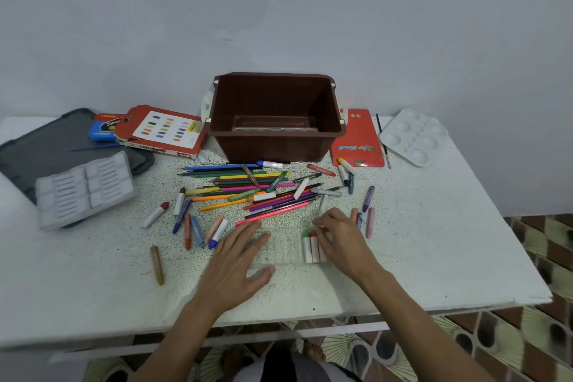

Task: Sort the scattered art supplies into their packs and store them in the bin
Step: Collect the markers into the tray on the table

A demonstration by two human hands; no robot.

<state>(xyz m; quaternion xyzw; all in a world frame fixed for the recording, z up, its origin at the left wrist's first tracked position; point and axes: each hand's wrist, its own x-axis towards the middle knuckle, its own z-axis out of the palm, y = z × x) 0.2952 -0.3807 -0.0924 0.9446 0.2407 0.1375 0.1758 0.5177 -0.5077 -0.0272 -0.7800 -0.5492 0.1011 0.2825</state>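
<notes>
A clear plastic crayon tray [285, 246] lies on the white table [434, 242] in front of me. A few white-wrapped crayons [312, 246] sit in its right end. My left hand [238, 260] rests flat on the tray's left end, fingers straight. My right hand [339, 237] is at the right end, its fingertips on the crayons there; whether it pinches one is unclear. Scattered colour pencils [248, 186] and loose crayons [192, 226] cover the table beyond the tray. The brown bin [276, 139] stands at the back with a clear tray inside.
A white slotted tray [83, 189] lies on a dark lid [46, 146] at left. A red-and-white pastel box [164, 130] sits beside the bin. A red pencil pack [359, 139], a thin brush [383, 139] and a white palette [412, 136] lie at right.
</notes>
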